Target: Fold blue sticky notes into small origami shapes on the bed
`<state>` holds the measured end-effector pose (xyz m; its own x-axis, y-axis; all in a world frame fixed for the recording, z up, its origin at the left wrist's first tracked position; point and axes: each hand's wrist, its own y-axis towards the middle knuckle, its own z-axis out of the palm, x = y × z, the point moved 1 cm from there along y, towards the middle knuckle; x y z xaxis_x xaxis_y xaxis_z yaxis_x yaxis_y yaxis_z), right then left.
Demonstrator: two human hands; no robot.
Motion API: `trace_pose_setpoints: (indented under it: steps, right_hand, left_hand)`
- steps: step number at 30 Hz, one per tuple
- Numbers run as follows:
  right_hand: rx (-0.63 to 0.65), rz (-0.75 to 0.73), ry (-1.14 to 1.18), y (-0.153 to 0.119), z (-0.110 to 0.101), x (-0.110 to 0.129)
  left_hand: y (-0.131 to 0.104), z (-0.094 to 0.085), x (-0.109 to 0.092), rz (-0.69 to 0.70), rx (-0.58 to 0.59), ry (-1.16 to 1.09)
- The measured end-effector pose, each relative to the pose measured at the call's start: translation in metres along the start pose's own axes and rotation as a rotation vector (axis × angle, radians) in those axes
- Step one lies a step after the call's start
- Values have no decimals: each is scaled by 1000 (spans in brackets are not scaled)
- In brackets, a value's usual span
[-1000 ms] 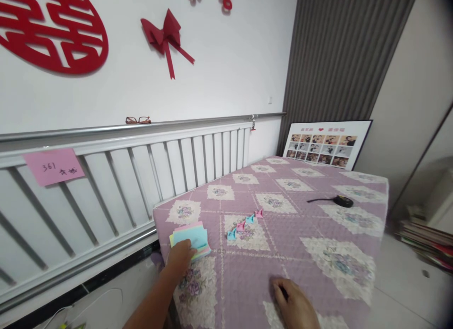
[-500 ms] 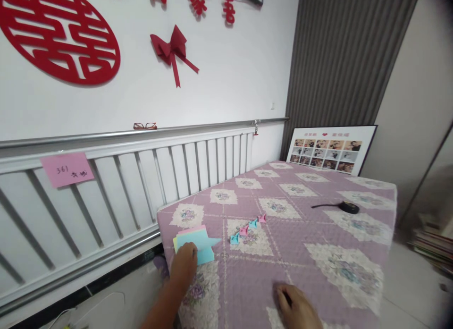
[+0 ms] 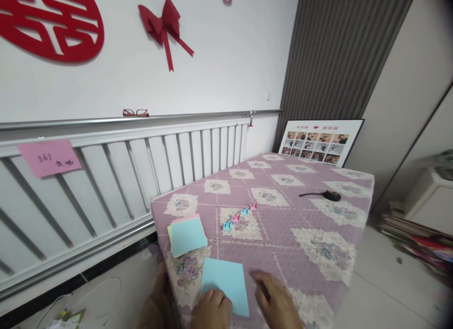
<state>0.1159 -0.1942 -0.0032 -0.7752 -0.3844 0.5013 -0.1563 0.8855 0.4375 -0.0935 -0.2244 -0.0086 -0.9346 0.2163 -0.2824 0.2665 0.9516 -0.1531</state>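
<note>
Blue sheet extends forward from under left hand, grip unclear; right hand, loosely parted, empty, just off its right edge.

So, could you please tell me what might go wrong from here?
The blue sheet lies on a quilted cover under the left hand, so a crease pressed there might come out uneven.

The paper stack sits loosely squared near the cover's left edge; a brush from the left arm could scatter it.

The small folded papers stand in the open beyond both hands, so a careless reach might knock or flatten them.
</note>
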Motion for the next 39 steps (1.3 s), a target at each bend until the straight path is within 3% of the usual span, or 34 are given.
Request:
trace_pose_setpoints:
  steps: [7, 11, 14, 17, 20, 24, 30, 36, 39]
  right_hand:
    - [137, -115, 24, -18, 5, 32]
    - [63, -121, 112, -19, 6, 27]
    - [-35, -105, 177, -21, 8, 18]
    - [-10, -87, 217, -22, 8, 17]
    - [72, -92, 232, -20, 7, 22]
    - [106, -58, 205, -22, 6, 24]
    - [124, 140, 184, -33, 1, 26]
    - [77, 250, 121, -27, 1, 34]
    - [91, 295, 86, -24, 6, 35]
  left_hand:
    - [-6, 9, 1, 151, -85, -7]
    - [-12, 25, 24, 281, -347, -97]
    - [-18, 33, 45, 250, -516, -142]
    - [-23, 26, 54, 171, -481, -195]
    - [-26, 8, 46, 164, -389, -251]
    - [-27, -9, 36, 180, -385, -315]
    - [-31, -4, 42, 186, -359, -353]
    - [-26, 3, 44, -121, -348, -374]
    - [-23, 10, 43, -179, -435, -318]
